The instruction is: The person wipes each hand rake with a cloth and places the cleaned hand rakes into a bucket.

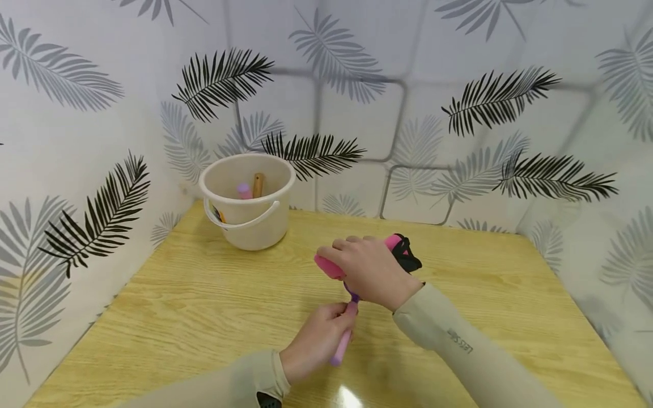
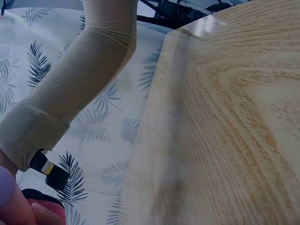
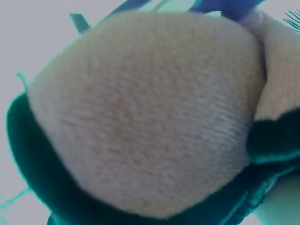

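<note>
In the head view, my left hand (image 1: 315, 337) grips the pink handle (image 1: 343, 344) of a tool, fingers and thumb curled round it. The handle slants up to a narrow purple part (image 1: 353, 296), mostly hidden by my right hand. My right hand (image 1: 374, 271) lies over a bright pink thing (image 1: 327, 267) with black straps (image 1: 405, 258) at its far right end, fingers bent over its edge; its kind cannot be made out. The left wrist view has the handle's lilac end (image 2: 5, 186) close up. A blurred skin-toned surface (image 3: 145, 112) with dark edging fills the right wrist view.
A cream bucket (image 1: 255, 229) with a lowered handle stands at the back left of the wooden table (image 1: 204, 317). Inside are a lilac-tipped pink handle (image 1: 245, 191) and a wooden handle (image 1: 258, 184). Leaf-patterned sheeting (image 1: 347, 187) rises along the table's back and sides.
</note>
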`<state>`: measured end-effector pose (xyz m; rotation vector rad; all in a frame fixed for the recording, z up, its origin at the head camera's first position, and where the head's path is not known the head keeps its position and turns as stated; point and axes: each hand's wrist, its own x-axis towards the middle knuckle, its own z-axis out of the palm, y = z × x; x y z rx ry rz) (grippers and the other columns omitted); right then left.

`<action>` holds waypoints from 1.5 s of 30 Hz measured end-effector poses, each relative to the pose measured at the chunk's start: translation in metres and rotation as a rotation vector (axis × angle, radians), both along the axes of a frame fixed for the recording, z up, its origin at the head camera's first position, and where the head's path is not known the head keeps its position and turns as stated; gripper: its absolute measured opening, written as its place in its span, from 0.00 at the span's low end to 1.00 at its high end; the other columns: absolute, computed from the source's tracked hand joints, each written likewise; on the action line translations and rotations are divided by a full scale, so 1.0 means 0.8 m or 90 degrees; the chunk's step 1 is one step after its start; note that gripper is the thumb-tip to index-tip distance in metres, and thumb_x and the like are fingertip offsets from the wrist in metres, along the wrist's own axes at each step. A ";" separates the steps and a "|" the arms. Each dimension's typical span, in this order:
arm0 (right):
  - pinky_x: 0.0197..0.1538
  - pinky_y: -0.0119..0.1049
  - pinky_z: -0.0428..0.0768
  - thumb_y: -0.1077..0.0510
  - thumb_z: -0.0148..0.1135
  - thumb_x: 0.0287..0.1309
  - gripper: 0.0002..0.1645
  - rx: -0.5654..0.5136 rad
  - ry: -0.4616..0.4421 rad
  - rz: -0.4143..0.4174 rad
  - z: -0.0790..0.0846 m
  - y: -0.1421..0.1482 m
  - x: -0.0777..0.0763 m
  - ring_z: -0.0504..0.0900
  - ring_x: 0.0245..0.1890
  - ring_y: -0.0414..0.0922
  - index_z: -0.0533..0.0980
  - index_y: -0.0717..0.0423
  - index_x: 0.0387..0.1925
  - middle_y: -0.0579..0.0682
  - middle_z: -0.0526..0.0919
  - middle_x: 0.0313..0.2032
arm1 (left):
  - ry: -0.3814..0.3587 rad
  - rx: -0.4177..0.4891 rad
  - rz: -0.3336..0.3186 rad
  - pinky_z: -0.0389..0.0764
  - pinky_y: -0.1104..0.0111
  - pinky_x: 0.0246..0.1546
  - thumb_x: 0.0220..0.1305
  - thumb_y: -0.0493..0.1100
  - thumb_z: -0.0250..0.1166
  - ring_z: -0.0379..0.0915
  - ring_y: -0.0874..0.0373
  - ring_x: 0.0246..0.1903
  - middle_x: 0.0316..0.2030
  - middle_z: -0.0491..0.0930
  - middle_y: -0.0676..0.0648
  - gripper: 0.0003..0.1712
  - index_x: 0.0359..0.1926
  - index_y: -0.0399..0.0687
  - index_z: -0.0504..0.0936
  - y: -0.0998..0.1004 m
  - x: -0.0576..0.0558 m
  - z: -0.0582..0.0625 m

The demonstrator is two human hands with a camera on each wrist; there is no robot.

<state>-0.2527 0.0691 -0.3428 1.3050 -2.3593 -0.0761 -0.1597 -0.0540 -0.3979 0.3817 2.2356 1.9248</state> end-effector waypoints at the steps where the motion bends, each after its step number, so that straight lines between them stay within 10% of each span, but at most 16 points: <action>1: 0.27 0.35 0.77 0.67 0.65 0.41 0.28 0.002 -0.017 0.009 0.000 0.000 0.000 0.73 0.26 0.40 0.77 0.44 0.48 0.43 0.78 0.30 | 0.001 -0.001 0.001 0.60 0.73 0.12 0.73 0.41 0.47 0.58 0.65 0.08 0.13 0.67 0.52 0.22 0.20 0.38 0.69 -0.001 0.002 0.003; 6: 0.26 0.34 0.76 0.67 0.67 0.41 0.26 0.014 -0.097 0.045 0.006 0.005 0.011 0.72 0.27 0.37 0.78 0.42 0.44 0.40 0.77 0.28 | -0.002 0.004 0.000 0.61 0.73 0.12 0.68 0.37 0.48 0.57 0.63 0.07 0.10 0.64 0.54 0.16 0.21 0.43 0.70 -0.005 -0.006 -0.006; 16: 0.24 0.38 0.78 0.57 0.72 0.46 0.27 -0.057 -0.053 -0.085 -0.003 0.017 -0.023 0.74 0.28 0.41 0.74 0.46 0.50 0.44 0.79 0.32 | 0.010 -0.003 -0.022 0.61 0.75 0.09 0.68 0.39 0.50 0.59 0.62 0.06 0.11 0.67 0.53 0.16 0.22 0.44 0.72 -0.004 -0.010 -0.017; 22: 0.25 0.35 0.76 0.55 0.72 0.45 0.29 -0.078 -0.109 -0.059 -0.002 0.026 0.000 0.74 0.28 0.38 0.74 0.41 0.52 0.40 0.80 0.35 | -0.007 -0.006 -0.015 0.63 0.73 0.12 0.71 0.45 0.49 0.60 0.62 0.07 0.10 0.67 0.53 0.16 0.31 0.41 0.77 -0.008 -0.010 -0.020; 30: 0.17 0.36 0.72 0.62 0.68 0.44 0.23 -0.090 -0.005 -0.114 -0.001 0.031 -0.011 0.71 0.21 0.42 0.74 0.48 0.45 0.44 0.75 0.26 | -0.006 0.016 -0.011 0.69 0.74 0.14 0.65 0.40 0.51 0.66 0.62 0.13 0.19 0.74 0.49 0.15 0.47 0.37 0.78 -0.008 -0.007 -0.020; 45: 0.17 0.37 0.71 0.68 0.64 0.43 0.22 -0.084 0.034 -0.033 -0.012 0.029 0.023 0.67 0.20 0.44 0.74 0.50 0.44 0.46 0.74 0.24 | 0.019 0.013 -0.008 0.63 0.74 0.07 0.70 0.44 0.49 0.61 0.62 0.07 0.14 0.70 0.52 0.13 0.36 0.40 0.75 -0.006 -0.008 -0.020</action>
